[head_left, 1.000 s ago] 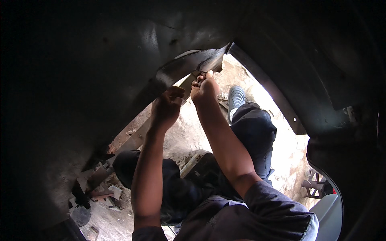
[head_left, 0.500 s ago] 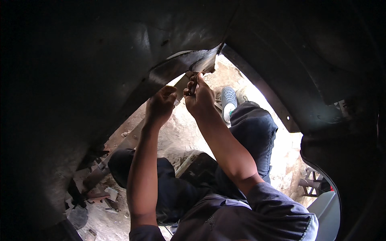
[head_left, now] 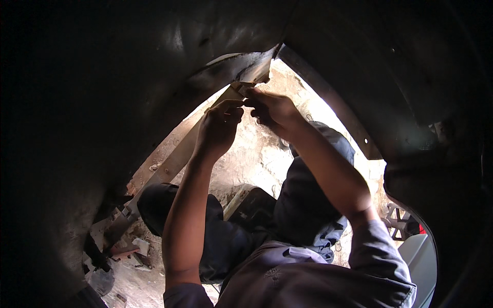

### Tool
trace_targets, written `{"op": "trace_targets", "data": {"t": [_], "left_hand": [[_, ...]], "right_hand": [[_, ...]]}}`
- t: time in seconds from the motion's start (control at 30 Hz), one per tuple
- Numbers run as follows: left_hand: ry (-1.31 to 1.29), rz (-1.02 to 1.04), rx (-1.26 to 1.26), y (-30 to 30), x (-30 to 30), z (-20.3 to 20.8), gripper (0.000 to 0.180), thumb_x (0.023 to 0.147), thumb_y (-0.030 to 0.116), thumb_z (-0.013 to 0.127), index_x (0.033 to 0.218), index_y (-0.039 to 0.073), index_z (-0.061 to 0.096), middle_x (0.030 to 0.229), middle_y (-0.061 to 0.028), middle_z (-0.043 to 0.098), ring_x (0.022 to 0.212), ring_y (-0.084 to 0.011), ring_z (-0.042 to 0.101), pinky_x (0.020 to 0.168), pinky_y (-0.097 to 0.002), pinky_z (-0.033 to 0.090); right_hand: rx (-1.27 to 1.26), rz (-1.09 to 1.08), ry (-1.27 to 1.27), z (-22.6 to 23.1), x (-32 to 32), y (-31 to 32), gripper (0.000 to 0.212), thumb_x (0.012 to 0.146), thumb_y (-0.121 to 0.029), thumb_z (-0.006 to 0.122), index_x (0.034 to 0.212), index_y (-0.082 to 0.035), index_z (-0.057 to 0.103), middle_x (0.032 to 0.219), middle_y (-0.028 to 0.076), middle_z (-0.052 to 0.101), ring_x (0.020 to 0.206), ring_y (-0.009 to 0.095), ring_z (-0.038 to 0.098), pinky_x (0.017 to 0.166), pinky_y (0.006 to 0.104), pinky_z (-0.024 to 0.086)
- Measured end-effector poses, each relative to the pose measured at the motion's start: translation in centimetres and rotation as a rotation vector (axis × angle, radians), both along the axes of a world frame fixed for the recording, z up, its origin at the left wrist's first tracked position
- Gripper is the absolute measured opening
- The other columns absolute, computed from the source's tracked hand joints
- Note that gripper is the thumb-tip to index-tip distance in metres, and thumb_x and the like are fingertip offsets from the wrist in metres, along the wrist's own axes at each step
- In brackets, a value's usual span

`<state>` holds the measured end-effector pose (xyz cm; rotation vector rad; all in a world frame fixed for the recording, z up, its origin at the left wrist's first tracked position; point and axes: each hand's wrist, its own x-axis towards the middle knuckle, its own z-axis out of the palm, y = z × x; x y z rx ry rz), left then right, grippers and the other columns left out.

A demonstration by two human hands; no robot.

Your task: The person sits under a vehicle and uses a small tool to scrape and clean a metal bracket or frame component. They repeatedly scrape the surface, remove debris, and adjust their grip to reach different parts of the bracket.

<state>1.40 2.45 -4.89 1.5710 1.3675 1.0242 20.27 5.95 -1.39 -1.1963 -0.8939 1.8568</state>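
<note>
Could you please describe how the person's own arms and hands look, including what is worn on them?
Both hands are bare, without gloves. The forearms are uncovered too, and I see no watch or bracelet. Short, dark greyish-purple sleeves cover the upper arms. Shadow hides the finer detail of the fingers.

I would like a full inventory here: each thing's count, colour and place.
dark panelling: count unclear, blackish, around opening
curved metal strip: 1, grey, opening's top
slanting bar: 1, brownish, left of centre
floor: 1, pale, beyond opening
debris: several, mixed colours, lower left
openwork piece: 1, grey, right
smooth panel: 1, pale grey, lower right
red item: 1, red, right
trousers: 1 pair, dark, lower centre
shirt: 1, grey, bottom
forearms: 2, shaded, centre
left hand: 1, shaded, upper centre
right hand: 1, shaded, right of left hand
</note>
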Motion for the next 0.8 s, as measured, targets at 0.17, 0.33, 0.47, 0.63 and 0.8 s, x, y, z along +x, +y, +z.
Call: {"op": "trace_targets", "data": {"t": [0.17, 0.33, 0.47, 0.63, 0.8], "left_hand": [[-0.058, 0.066, -0.178, -0.1, 0.7, 2.0, 0.034, 0.103, 0.033, 0.065, 0.12, 0.005, 0.073, 0.103, -0.0126, 0.078, 0.096, -0.023, 0.077, 0.086, -0.0362, 0.058], [-0.417, 0.108, -0.3, -0.4, 0.4, 1.8, 0.031, 0.097, 0.024, 0.074, 0.119, 0.002, 0.073, 0.112, -0.0101, 0.076, 0.099, -0.0197, 0.075, 0.087, -0.0336, 0.061], [-0.531, 0.109, -0.198, -0.5, -0.4, 1.3, 0.025, 0.095, 0.019, 0.077, 0.112, 0.001, 0.073, 0.107, -0.0095, 0.076, 0.095, -0.0182, 0.074, 0.084, -0.0326, 0.061], [-0.561, 0.115, -0.2, -0.9, -0.8, 1.4, 0.023, 0.096, 0.015, 0.077, 0.113, 0.0, 0.074, 0.101, -0.0075, 0.076, 0.091, -0.0154, 0.073, 0.082, -0.0319, 0.062], [-0.802, 0.138, -0.179, -1.4, -0.7, 1.7, 0.022, 0.094, 0.013, 0.078, 0.112, 0.002, 0.073, 0.102, -0.0083, 0.075, 0.091, -0.0177, 0.075, 0.083, -0.034, 0.064]], "right_hand": [[0.147, -0.186, 0.205, -1.3, -3.8, -2.5, 0.022, 0.108, -0.019, 0.062, 0.121, -0.002, 0.064, 0.102, 0.007, 0.072, 0.085, 0.013, 0.071, 0.074, 0.0264, 0.057], [0.162, -0.153, 0.258, -1.3, -3.5, -2.1, 0.029, 0.104, -0.017, 0.067, 0.122, 0.004, 0.061, 0.106, 0.014, 0.073, 0.089, 0.023, 0.076, 0.074, 0.0399, 0.066], [0.182, -0.089, 0.29, 0.5, -2.9, -2.5, 0.031, 0.1, -0.014, 0.071, 0.124, 0.004, 0.062, 0.111, 0.015, 0.074, 0.095, 0.024, 0.076, 0.08, 0.038, 0.065], [0.133, -0.095, 0.208, 1.4, -2.2, -2.8, 0.035, 0.098, -0.017, 0.075, 0.126, 0.001, 0.063, 0.116, 0.014, 0.073, 0.102, 0.023, 0.075, 0.089, 0.0354, 0.063], [0.227, -0.08, -0.006, 1.3, -1.6, -2.8, 0.042, 0.097, -0.018, 0.076, 0.133, -0.001, 0.062, 0.115, 0.007, 0.072, 0.095, 0.013, 0.07, 0.077, 0.0265, 0.056]]}}
